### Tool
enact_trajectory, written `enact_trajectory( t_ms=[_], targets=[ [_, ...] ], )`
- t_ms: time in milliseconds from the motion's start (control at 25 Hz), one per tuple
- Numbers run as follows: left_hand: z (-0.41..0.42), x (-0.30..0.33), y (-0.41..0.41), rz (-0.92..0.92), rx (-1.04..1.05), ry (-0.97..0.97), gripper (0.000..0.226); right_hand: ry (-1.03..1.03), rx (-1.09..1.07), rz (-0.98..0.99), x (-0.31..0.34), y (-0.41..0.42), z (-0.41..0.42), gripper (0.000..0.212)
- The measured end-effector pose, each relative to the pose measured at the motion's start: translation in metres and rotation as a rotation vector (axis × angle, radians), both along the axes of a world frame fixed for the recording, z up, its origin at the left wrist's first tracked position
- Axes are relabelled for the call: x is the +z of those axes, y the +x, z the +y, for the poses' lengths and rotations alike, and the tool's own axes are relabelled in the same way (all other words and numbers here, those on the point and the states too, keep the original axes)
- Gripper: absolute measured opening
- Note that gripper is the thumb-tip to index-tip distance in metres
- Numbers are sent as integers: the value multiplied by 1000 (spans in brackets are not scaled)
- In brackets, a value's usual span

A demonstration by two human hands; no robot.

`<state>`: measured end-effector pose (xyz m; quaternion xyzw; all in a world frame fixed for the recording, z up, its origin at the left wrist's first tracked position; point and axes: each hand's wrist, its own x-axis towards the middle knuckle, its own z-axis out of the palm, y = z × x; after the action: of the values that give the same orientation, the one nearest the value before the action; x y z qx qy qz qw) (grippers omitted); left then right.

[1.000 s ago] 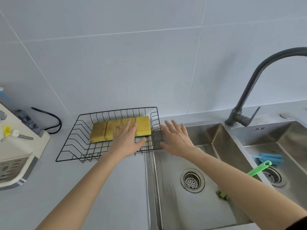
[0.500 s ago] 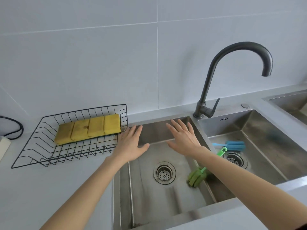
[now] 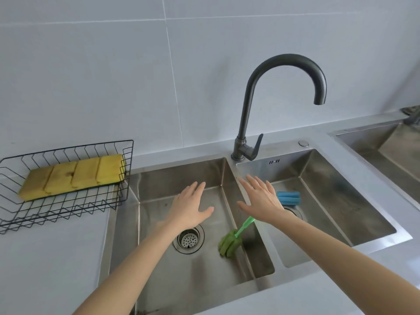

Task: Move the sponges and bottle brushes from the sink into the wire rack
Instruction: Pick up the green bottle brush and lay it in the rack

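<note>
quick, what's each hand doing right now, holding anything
Left hand: open, fingers spread, holding nothing, over the left sink basin.
Right hand: open, fingers spread, holding nothing, above the green bottle brush.

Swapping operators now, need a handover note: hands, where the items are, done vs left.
Left hand: open, empty, over the left basin.
Right hand: open, empty, over the divider between the basins.
Done: four yellow sponges lie side by side in the wire rack on the counter.
Left: green bottle brush in the left basin, handle leaning on the divider; blue bottle brush in the right basin by the drain. Both go in the rack.
</note>
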<state>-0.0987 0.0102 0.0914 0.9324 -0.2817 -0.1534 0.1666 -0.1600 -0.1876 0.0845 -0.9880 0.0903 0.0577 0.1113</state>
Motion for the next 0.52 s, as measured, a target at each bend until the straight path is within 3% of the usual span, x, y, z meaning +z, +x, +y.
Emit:
enact_trajectory(
  t_ms=[320,520],
  targets=[
    [-57,-47,-28,203,18,-14,74,136,-40,117,-28,-13,-38,61],
    [-85,-73,-42,314,2,25,68,328,-62,158,-37,-15,-52,37]
  ],
)
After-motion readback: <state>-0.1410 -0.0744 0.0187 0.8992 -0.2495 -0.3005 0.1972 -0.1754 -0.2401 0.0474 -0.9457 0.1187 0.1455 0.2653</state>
